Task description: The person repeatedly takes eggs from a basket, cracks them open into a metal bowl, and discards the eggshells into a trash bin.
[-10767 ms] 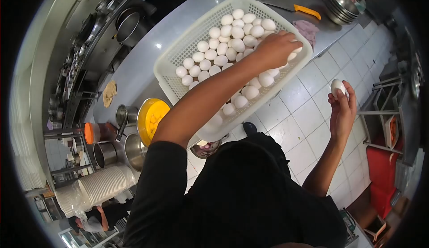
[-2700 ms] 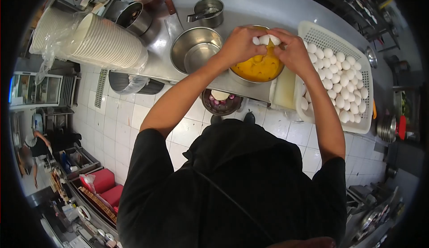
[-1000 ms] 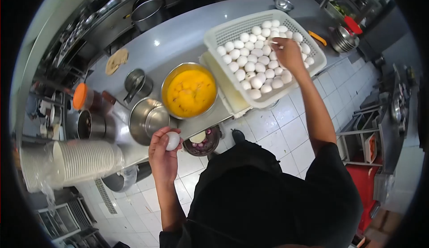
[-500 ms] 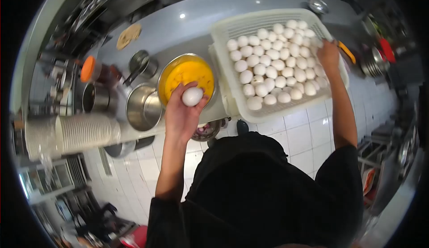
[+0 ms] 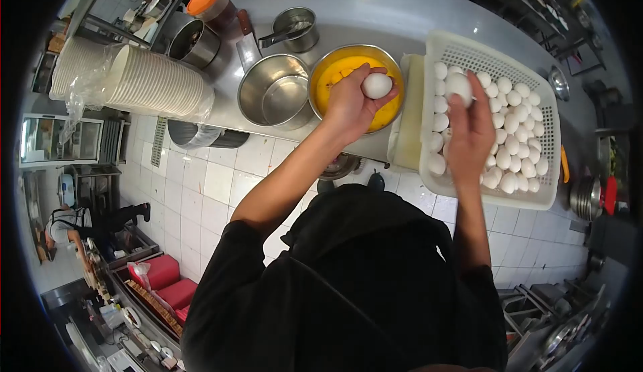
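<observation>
My left hand (image 5: 351, 104) is closed on a white egg (image 5: 377, 86), above a steel bowl (image 5: 400, 114) of yellow yolks (image 5: 345, 68). In my right hand (image 5: 470, 127) another white egg (image 5: 459, 88) sits between thumb and fingers, over the left part of a white perforated basket (image 5: 494, 45). Many white eggs (image 5: 512, 124) lie in that basket. Between bowl and basket is a pale tray or board (image 5: 408, 127). My left hand and its egg hide part of the bowl.
Left of the bowl are a steel pot (image 5: 274, 94), a small saucepan (image 5: 296, 30), a knife (image 5: 248, 44), an orange-lidded tub (image 5: 207, 4) and stacked white containers (image 5: 154, 84). A dark bowl (image 5: 340, 166) is below the counter edge. Another person (image 5: 74, 228) is at far left.
My right hand has come from the basket's far side to its near-left part, now with an egg. My left hand still holds its egg over the bowl. The view has turned.
</observation>
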Motion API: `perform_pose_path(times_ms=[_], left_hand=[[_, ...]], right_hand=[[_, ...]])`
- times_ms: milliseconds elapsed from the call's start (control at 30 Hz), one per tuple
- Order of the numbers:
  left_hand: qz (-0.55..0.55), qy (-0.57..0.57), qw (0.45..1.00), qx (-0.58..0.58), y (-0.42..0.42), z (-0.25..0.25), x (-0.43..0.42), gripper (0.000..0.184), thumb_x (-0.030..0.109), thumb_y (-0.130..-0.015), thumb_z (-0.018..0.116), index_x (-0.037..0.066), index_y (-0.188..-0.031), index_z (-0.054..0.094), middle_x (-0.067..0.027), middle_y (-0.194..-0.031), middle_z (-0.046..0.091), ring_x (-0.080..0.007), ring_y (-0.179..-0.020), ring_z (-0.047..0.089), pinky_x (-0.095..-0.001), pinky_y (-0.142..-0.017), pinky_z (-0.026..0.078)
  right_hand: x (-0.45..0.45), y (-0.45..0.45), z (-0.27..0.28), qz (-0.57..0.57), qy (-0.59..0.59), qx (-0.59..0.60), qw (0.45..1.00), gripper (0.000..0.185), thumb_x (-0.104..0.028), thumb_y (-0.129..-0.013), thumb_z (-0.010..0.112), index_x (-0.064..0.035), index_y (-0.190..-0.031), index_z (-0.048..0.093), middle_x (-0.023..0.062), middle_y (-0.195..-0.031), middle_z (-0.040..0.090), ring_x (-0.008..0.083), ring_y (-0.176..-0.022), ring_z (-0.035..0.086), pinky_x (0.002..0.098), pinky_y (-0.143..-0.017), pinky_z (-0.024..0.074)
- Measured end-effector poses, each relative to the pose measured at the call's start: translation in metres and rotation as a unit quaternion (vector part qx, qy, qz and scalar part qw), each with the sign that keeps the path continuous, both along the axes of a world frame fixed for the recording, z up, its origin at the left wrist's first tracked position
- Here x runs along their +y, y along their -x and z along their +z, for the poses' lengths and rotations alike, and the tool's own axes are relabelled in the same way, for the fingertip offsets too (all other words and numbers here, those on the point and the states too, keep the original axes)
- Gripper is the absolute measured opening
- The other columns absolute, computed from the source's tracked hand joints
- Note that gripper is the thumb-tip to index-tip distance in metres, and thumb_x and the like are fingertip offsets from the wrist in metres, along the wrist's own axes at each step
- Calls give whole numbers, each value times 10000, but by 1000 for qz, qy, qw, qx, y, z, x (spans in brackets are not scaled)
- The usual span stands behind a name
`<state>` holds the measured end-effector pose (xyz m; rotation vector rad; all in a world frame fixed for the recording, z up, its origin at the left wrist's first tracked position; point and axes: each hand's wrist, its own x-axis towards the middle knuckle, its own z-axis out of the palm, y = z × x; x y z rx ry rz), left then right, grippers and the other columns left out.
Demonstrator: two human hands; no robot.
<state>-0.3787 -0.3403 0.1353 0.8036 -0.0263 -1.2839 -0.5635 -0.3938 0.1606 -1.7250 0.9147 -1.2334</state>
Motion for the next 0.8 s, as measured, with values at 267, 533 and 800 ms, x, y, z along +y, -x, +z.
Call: perform_pose_path(times_ms=[267, 533, 800], left_hand=[[-5, 18, 1000, -21, -13, -1, 5, 277, 220, -1038, 408, -14, -1126, 525, -135, -1091, 568, -252, -983, 603, -394, -836, 552], [-33, 30, 999, -6, -33, -22, 13, 311, 182, -1027, 452, -71, -1203, 492, -159, -1154, 581, -247, -1068, 599, -387, -952, 534], [-164, 150, 971, -91, -68, -7, 25, 369, 130, -987, 563, -62, -1293, 485, -134, -1215, 578, -210, -1129, 570, -356, -1041, 446]], right_hand=[[32, -81, -13, -25, 326, 73, 942, 398, -96, -920, 618, -8, -1303, 552, 217, -1250, 597, 356, -1101, 596, 411, -953, 464], [29, -91, -21, 56, -21, -13, 998, 340, -141, -961, 571, -9, -1274, 578, 134, -1128, 647, 174, -859, 613, 298, -758, 488], [-14, -84, -1, 211, -328, 52, 919, 403, -232, -862, 699, -41, -1207, 616, 52, -936, 644, 104, -777, 569, 252, -675, 452]])
